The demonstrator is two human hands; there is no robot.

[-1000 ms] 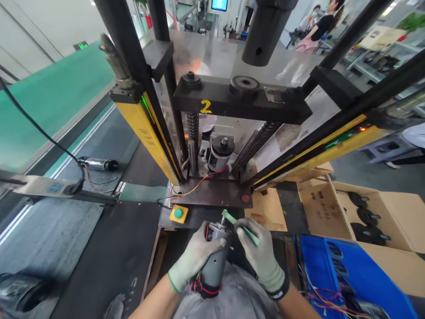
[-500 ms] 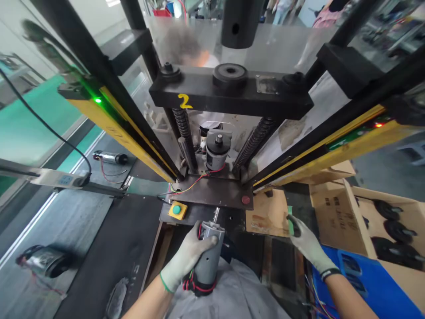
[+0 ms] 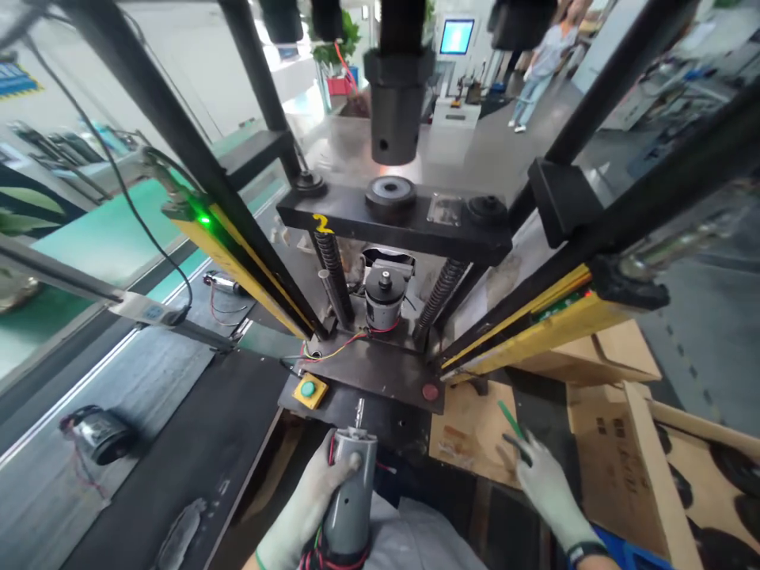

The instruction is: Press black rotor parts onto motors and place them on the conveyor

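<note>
My left hand (image 3: 317,491) is wrapped around a grey cylindrical motor (image 3: 351,499). Its metal shaft points up and away from me, and red wires are bunched at its lower end. On the right, my gloved right hand (image 3: 543,479) has its fingers closed around the lower end of a thin green stick (image 3: 511,418), over a piece of cardboard (image 3: 475,431). The fingertips look dark, and the exact grip is hard to see. Ahead, another motor (image 3: 383,305) with a black round top stands upright in the black press (image 3: 392,226), below its ram (image 3: 395,119).
A yellow box with a green button (image 3: 309,389) sits at the press base's left front, a red button (image 3: 431,392) at its right. Yellow light-curtain bars (image 3: 249,277) flank the press. Motors (image 3: 98,435) lie on the left conveyor. An open carton (image 3: 623,467) holds black round parts.
The view has tilted upward, showing more of the room and a person in the background. The green stick has lifted and swung left with my right hand. My left hand keeps the motor.
</note>
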